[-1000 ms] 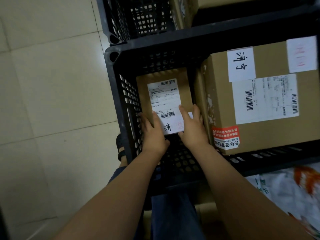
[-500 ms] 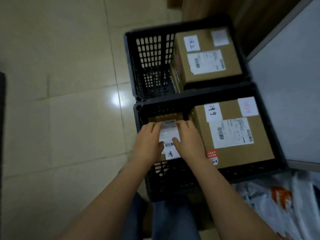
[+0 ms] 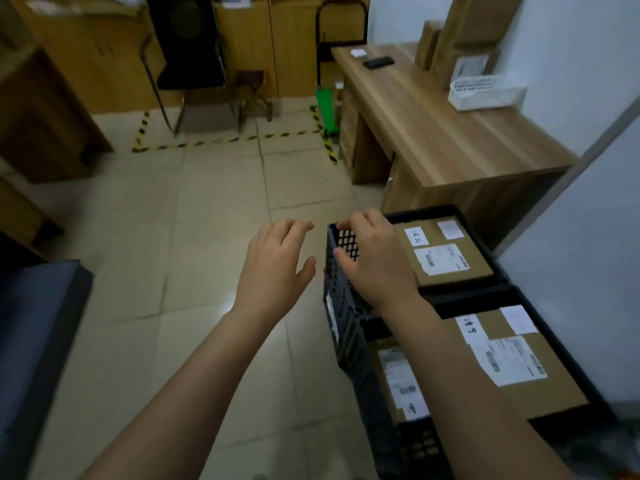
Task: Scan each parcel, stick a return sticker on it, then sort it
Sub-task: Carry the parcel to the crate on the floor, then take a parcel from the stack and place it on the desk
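Empty left hand [image 3: 277, 268] and right hand [image 3: 375, 263], fingers [image 3: 294, 227] loosely spread; risks mis-sorting between look-alike near crate [image 3: 349, 344] and far crate [image 3: 348, 241].

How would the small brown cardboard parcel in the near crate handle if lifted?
The small brown cardboard parcel looks stiff, with flat faces. Probably tight to grip, sitting between the black plastic crate wall and the large cardboard box.

I take this for a small office serving as a parcel room: labelled cardboard parcels [image 3: 554, 393] sit in black crates [image 3: 349, 299] on a tiled floor [image 3: 207, 220], beside a wooden surface [image 3: 450, 133] with drawers, and yellow-black tape [image 3: 221, 140] marks a bay by wooden cabinets [image 3: 294, 46].
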Available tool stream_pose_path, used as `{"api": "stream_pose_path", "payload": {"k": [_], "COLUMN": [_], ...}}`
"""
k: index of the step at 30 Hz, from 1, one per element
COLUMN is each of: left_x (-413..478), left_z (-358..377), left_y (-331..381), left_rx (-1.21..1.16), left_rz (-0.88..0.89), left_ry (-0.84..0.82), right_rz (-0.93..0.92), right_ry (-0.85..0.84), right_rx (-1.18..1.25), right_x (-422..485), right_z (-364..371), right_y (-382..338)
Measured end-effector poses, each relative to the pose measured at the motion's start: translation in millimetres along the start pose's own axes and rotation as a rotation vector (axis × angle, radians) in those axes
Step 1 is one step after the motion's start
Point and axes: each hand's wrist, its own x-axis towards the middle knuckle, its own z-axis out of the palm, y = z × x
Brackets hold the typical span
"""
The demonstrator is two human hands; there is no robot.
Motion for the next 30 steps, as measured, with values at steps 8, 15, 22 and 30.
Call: {"api": "stream_pose_path", "payload": {"k": [8, 15, 22, 30], "left_x": [64, 148, 268, 415], "left_z": [-94, -97, -56, -6], "left_y": [-83, -125, -168, -216], "left_rx": [0.093, 0.129, 0.107, 0.078], "left_rz": [0.129, 0.215, 0.211, 0.207], "left_ry": [0.101, 0.133, 0.153, 0.182], "right_rz": [-0.075, -0.094, -0.075, -0.063], "right_ry": [0.107, 0.116, 0.125, 0.147], "right_rx": [-0.090, -0.200, -0.218, -0.190], "right_x": [70, 155, 286, 437], "right_z": [-4, 4, 24, 30], "right_y": [-99, -106, -71, -31]}}
